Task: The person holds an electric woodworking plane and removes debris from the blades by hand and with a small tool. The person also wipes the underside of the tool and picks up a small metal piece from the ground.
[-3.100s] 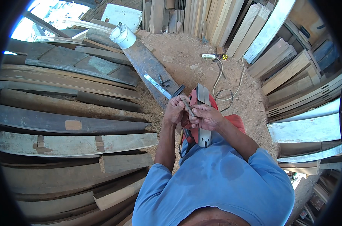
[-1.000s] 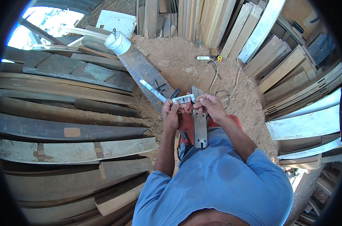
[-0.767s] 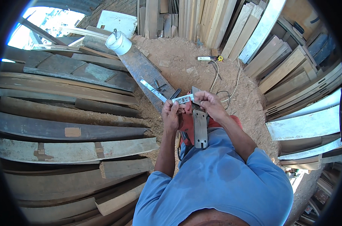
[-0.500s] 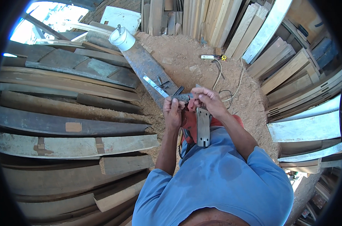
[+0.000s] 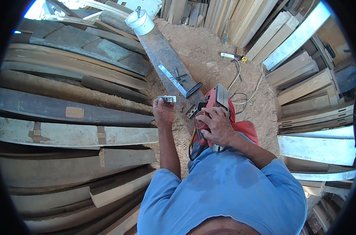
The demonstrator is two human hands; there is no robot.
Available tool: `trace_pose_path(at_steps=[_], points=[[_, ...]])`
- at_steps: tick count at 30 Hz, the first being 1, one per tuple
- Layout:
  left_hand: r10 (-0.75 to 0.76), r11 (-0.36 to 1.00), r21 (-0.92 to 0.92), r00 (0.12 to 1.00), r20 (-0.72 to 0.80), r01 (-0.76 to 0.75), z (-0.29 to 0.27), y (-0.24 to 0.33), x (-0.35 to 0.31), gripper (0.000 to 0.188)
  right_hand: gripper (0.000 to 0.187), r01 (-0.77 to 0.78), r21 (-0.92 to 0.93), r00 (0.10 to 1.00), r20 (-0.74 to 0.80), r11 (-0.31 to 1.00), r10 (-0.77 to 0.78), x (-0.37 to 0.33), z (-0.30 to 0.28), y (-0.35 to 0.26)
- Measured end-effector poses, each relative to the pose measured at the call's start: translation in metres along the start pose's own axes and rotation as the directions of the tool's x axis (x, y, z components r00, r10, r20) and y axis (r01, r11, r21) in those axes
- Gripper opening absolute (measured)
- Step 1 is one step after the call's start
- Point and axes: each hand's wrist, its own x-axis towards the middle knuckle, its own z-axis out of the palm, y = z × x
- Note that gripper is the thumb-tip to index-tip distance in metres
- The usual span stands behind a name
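Left hand (image 5: 163,112) is pinching one small metal plate (image 5: 170,99), fingers covering part of it; right hand (image 5: 219,127) is curling loosely over one red electric planer (image 5: 211,98), hiding its middle. One more slotted metal piece (image 5: 191,111) is lying on the table (image 5: 158,49), and one square (image 5: 173,80) is sitting beyond

I see a white bucket (image 5: 141,25) at the desk (image 5: 160,47)'s far end, a yellow tape measure (image 5: 244,59) on the dusty floor (image 5: 197,41), boards (image 5: 37,103) stacked left.
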Motion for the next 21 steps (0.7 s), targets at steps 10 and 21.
trace_pose_path(at_steps=[10, 21], points=[[-0.137, 0.793, 0.539, 0.945, -0.297, 0.285, -0.067, -0.067, 0.041, 0.016, 0.054, -0.035, 0.034, 0.999, 0.039, 0.999, 0.033, 0.007, -0.002, -0.003], [-0.52, 0.742, 0.286, 0.789, -0.327, 0.607, -0.087, -0.069, 0.029, 0.023, 0.054, -0.062, 0.026, 0.997, 0.055, 0.998, 0.06, 0.007, -0.004, -0.001]])
